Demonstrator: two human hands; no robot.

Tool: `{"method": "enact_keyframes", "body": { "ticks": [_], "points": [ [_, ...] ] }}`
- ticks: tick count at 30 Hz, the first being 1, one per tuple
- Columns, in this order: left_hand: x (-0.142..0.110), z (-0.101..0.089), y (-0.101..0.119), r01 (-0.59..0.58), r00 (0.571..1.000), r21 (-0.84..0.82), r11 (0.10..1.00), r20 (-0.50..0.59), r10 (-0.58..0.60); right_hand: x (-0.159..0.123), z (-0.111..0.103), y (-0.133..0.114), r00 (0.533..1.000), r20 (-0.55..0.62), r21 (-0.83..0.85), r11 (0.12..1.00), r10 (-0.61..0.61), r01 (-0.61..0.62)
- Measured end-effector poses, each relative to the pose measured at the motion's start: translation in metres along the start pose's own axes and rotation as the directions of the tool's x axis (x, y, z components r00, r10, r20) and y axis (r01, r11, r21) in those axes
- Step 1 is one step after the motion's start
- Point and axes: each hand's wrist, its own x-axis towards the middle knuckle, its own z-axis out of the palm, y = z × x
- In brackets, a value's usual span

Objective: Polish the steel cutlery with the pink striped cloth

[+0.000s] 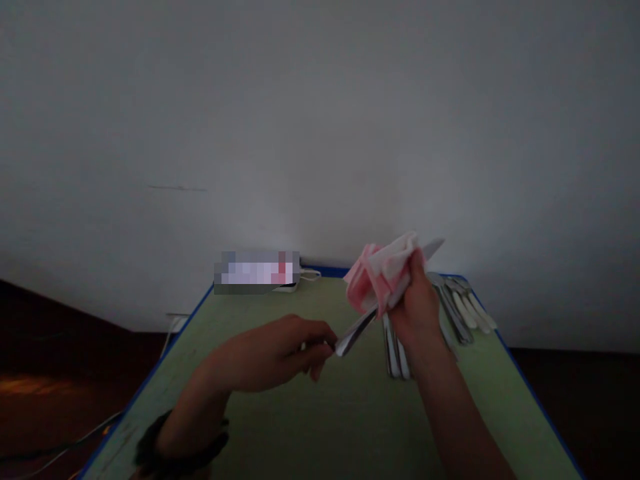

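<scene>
A table knife (357, 331) is held slantwise above the table, its blade tip pointing up to the right and its handle down to the left. My right hand (417, 307) is closed around a pink and white cloth (383, 270), which wraps the middle of the knife. At the handle's end, the thumb and fingers of my left hand (287, 350) are pinched together on the knife. Below my right hand lie several metal utensils (395, 353), their upper parts hidden by the hand and cloth.
More metal cutlery (456, 313) and pieces with white handles (473, 310) lie at the table's right edge. A blurred-out device (257, 272) with a white cable stands at the back left. The green table (300, 427) has a blue rim and meets a grey wall (320, 133).
</scene>
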Motion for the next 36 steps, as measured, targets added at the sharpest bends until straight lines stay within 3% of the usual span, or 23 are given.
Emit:
{"method": "enact_keyframes", "body": {
  "ticks": [4,7,9,12,15,18,20,23,27,31,36],
  "points": [
    [0.001,-0.001,0.001,0.000,1.000,-0.050,0.999,0.007,0.000,-0.003,0.003,-0.001,1.000,-0.013,0.012,1.000,-0.004,0.004],
    [0.008,0.002,-0.001,0.019,0.999,-0.001,1.000,-0.050,-0.019,-0.006,0.004,0.003,0.996,0.081,-0.015,0.999,0.040,-0.038],
    [0.012,0.004,-0.002,-0.001,0.991,0.020,1.000,-0.134,0.003,-0.007,0.003,0.006,0.985,0.135,-0.089,0.992,0.104,-0.093],
    [0.014,0.005,0.000,-0.048,0.976,0.003,0.999,-0.212,0.047,-0.010,0.002,0.008,0.974,0.096,-0.173,0.967,0.208,-0.189],
    [0.013,0.006,0.004,-0.080,0.973,-0.008,0.997,-0.218,0.076,-0.011,0.003,0.006,0.942,0.084,-0.129,0.941,0.326,-0.314],
    [0.013,0.006,0.006,-0.074,0.962,0.009,0.997,-0.262,0.074,-0.009,0.007,0.002,0.900,0.175,-0.052,0.917,0.398,-0.396],
    [0.014,0.007,0.005,-0.054,0.945,0.038,0.998,-0.320,0.063,-0.007,0.008,0.001,0.885,0.235,0.002,0.911,0.401,-0.413],
    [0.018,0.009,0.001,-0.031,0.918,0.073,0.997,-0.393,0.057,-0.009,0.010,0.004,0.893,0.230,0.085,0.906,0.386,-0.414],
    [0.021,0.011,-0.002,-0.054,0.902,-0.004,0.999,-0.429,0.047,-0.021,0.016,0.012,0.898,0.265,0.093,0.918,0.352,-0.387],
    [0.022,0.010,0.000,-0.092,0.900,-0.093,0.991,-0.434,0.042,-0.036,0.020,0.020,0.900,0.294,0.075,0.931,0.322,-0.357],
    [0.021,0.010,0.002,-0.062,0.920,-0.114,0.992,-0.393,0.013,-0.042,0.019,0.032,0.867,0.300,0.017,0.906,0.399,-0.423]
  ]
}}
